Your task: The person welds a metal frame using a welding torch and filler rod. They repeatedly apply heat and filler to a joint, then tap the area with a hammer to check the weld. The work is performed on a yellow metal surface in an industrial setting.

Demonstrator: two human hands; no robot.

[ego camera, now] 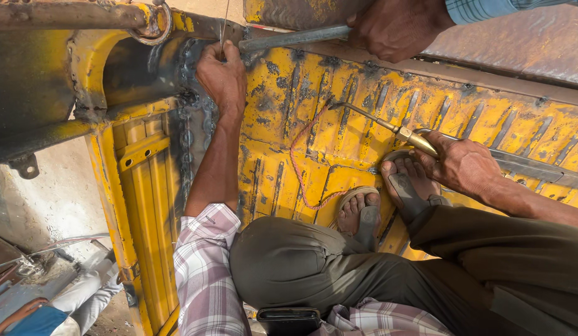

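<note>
Nearest the camera, a black wallet [289, 320] sticks up beside the person's bent knee [282, 261], with a plaid sleeve [205, 274] running up the left arm. Both feet in sandals [388, 205] rest on a worn yellow metal floor [289, 118], ribbed and rusted, and a thin red cord [301, 162] loops across it just in front of the toes.

The right hand [463, 165] is closed around the brass handle of a torch [388, 127], close above the right foot; the torch's thin bent tube reaches out over the floor, its tip near the upper end of the cord.

Farther off, the left hand [221, 74] rests on the rough welded seam at the floor's upper edge, fingers pinched around a thin wire rod [225, 22] that stands straight up.

Just beyond, another person's hand [394, 28], in a blue checked cuff, grips a grey metal bar [295, 38] whose end lies right beside the left hand's fingers.

At lower left, below the floor, someone in light clothes [83, 298] sits on the ground.
</note>
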